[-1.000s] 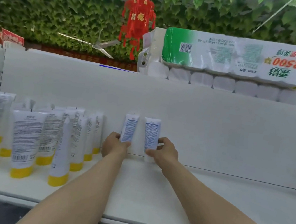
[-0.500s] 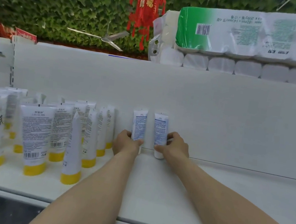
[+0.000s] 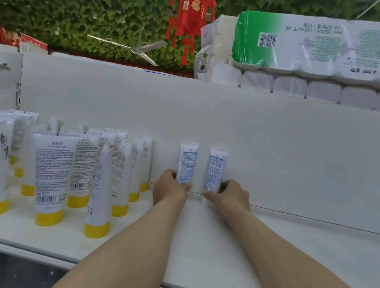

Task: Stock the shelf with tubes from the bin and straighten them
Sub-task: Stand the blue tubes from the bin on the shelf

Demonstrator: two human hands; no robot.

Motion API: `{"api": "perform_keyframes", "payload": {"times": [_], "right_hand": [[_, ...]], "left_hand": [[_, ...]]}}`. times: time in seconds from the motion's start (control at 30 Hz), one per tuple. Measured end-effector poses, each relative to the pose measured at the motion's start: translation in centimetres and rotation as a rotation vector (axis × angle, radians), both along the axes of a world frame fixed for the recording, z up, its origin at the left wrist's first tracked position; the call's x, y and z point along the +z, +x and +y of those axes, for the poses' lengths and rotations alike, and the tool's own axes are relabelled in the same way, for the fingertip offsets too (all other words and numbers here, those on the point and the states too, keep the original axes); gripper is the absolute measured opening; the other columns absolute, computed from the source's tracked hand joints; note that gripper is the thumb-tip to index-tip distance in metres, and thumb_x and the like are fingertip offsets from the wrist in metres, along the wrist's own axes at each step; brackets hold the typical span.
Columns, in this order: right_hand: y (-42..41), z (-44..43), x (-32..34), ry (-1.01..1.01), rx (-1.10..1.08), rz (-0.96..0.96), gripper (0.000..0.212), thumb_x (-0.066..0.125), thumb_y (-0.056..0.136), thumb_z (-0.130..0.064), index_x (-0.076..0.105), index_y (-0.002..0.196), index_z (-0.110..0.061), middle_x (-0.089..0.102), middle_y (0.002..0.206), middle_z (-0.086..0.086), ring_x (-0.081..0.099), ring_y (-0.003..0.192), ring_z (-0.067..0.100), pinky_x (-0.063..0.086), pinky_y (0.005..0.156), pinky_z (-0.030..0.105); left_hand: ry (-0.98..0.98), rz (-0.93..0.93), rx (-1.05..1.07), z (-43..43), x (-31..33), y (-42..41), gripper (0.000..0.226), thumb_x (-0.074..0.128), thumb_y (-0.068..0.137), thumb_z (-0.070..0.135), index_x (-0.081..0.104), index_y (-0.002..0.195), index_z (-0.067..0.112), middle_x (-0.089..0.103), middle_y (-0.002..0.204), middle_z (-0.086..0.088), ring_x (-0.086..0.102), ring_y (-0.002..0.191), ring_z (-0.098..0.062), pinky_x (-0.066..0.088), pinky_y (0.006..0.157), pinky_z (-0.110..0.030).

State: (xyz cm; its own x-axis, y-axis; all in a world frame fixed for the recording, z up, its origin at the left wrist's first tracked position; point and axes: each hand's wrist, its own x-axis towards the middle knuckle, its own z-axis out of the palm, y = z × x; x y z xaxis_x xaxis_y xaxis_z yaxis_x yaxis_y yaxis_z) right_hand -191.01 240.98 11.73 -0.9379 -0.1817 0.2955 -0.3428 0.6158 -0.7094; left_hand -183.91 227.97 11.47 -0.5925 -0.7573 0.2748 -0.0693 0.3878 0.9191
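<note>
At the centre of the frame, the left tube (image 3: 187,161) and the right tube (image 3: 215,169), both small and white with blue print, are stood upright on the shelf (image 3: 217,256) against its back panel (image 3: 280,143), separated by a narrow gap. The left tube is gripped low by the left hand (image 3: 170,188), the right tube by the right hand (image 3: 232,196). Yellow-capped tubes (image 3: 53,174) are ranged at the left of the frame.

You are facing a white shelf (image 3: 217,256). At its left end, white tubes (image 3: 53,174) are wearing yellow caps and black barcodes. At its back, the left small tube (image 3: 186,165) and right small tube (image 3: 215,171) are showing blue print on white. Above it, a green-and-white tissue pack (image 3: 306,45) and a red-and-gold lantern (image 3: 190,11) are showing.
</note>
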Motion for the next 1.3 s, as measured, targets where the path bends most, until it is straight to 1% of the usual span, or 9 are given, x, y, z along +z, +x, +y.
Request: {"api": "perform_keyframes", "payload": {"times": [0.1, 0.2, 0.27, 0.4, 0.53, 0.73, 0.83, 0.97, 1.3], "right_hand": [[0.02, 0.05, -0.23, 0.032, 0.004, -0.009, 0.041, 0.077, 0.067, -0.055, 0.055, 0.088, -0.028, 0.064, 0.098, -0.002, 0.054, 0.108, 0.023, 0.05, 0.082, 0.036], [-0.02, 0.02, -0.33, 0.015, 0.022, -0.028, 0.037, 0.079, 0.068, -0.051, 0.054, 0.08, -0.026, 0.065, 0.097, 0.001, 0.057, 0.106, 0.025, 0.049, 0.076, 0.033], [0.13, 0.04, -0.15, 0.002, 0.02, -0.037, 0.036, 0.079, 0.069, -0.048, 0.053, 0.079, -0.026, 0.064, 0.099, 0.003, 0.058, 0.103, 0.024, 0.047, 0.07, 0.031], [0.29, 0.24, 0.05, -0.007, 0.014, -0.046, 0.032, 0.079, 0.071, -0.042, 0.057, 0.084, -0.023, 0.065, 0.1, 0.004, 0.06, 0.095, 0.022, 0.043, 0.064, 0.027], [0.39, 0.63, 0.26, -0.018, 0.013, -0.037, 0.03, 0.08, 0.072, -0.037, 0.059, 0.086, -0.021, 0.067, 0.096, 0.002, 0.062, 0.092, 0.022, 0.042, 0.066, 0.026], [0.49, 0.68, 0.37, -0.001, 0.006, -0.037, 0.032, 0.08, 0.072, -0.039, 0.06, 0.089, -0.02, 0.068, 0.098, 0.004, 0.063, 0.098, 0.025, 0.043, 0.068, 0.027], [0.51, 0.72, 0.45, 0.011, 0.012, -0.034, 0.03, 0.077, 0.073, -0.036, 0.061, 0.091, -0.019, 0.067, 0.096, 0.003, 0.062, 0.097, 0.025, 0.042, 0.068, 0.026], [0.4, 0.67, 0.42, 0.016, 0.009, -0.041, 0.033, 0.077, 0.072, -0.037, 0.062, 0.095, -0.018, 0.068, 0.098, 0.004, 0.062, 0.097, 0.025, 0.043, 0.067, 0.027], [0.4, 0.74, 0.5, 0.043, -0.008, -0.022, 0.033, 0.078, 0.072, -0.038, 0.062, 0.093, -0.019, 0.069, 0.099, 0.004, 0.063, 0.099, 0.027, 0.045, 0.07, 0.027]], "left_hand": [[0.016, -0.032, 0.015, 0.04, 0.03, 0.01, 0.037, 0.079, 0.079, 0.029, 0.052, 0.101, 0.018, 0.063, 0.106, -0.003, 0.054, 0.086, -0.021, 0.043, 0.072, -0.028], [0.012, -0.07, 0.031, 0.11, 0.07, 0.0, 0.041, 0.08, 0.078, 0.03, 0.051, 0.103, 0.015, 0.063, 0.112, -0.006, 0.058, 0.096, -0.026, 0.045, 0.074, -0.029], [0.016, -0.079, 0.032, 0.13, 0.13, 0.01, 0.042, 0.08, 0.078, 0.03, 0.051, 0.103, 0.014, 0.062, 0.112, -0.007, 0.06, 0.1, -0.027, 0.047, 0.076, -0.031], [0.016, -0.084, 0.031, 0.17, 0.18, 0.09, 0.043, 0.08, 0.079, 0.029, 0.051, 0.105, 0.013, 0.062, 0.113, -0.008, 0.057, 0.095, -0.026, 0.048, 0.077, -0.032], [0.012, -0.089, 0.039, 0.22, 0.23, 0.16, 0.043, 0.08, 0.079, 0.029, 0.05, 0.105, 0.012, 0.062, 0.113, -0.008, 0.06, 0.1, -0.028, 0.047, 0.076, -0.031], [0.011, -0.101, 0.035, 0.22, 0.27, 0.16, 0.044, 0.08, 0.079, 0.029, 0.05, 0.107, 0.013, 0.062, 0.114, -0.008, 0.06, 0.102, -0.028, 0.049, 0.077, -0.032], [0.001, -0.109, 0.032, 0.23, 0.32, 0.17, 0.045, 0.08, 0.079, 0.03, 0.049, 0.107, 0.013, 0.062, 0.116, -0.008, 0.061, 0.104, -0.028, 0.047, 0.076, -0.031], [-0.008, -0.11, 0.031, 0.24, 0.32, 0.2, 0.043, 0.079, 0.08, 0.03, 0.049, 0.106, 0.014, 0.062, 0.116, -0.008, 0.061, 0.103, -0.027, 0.046, 0.074, -0.03], [-0.023, -0.11, 0.022, 0.13, 0.23, 0.27, 0.045, 0.079, 0.08, 0.03, 0.05, 0.109, 0.013, 0.062, 0.118, -0.009, 0.061, 0.105, -0.029, 0.048, 0.08, -0.033]]}}
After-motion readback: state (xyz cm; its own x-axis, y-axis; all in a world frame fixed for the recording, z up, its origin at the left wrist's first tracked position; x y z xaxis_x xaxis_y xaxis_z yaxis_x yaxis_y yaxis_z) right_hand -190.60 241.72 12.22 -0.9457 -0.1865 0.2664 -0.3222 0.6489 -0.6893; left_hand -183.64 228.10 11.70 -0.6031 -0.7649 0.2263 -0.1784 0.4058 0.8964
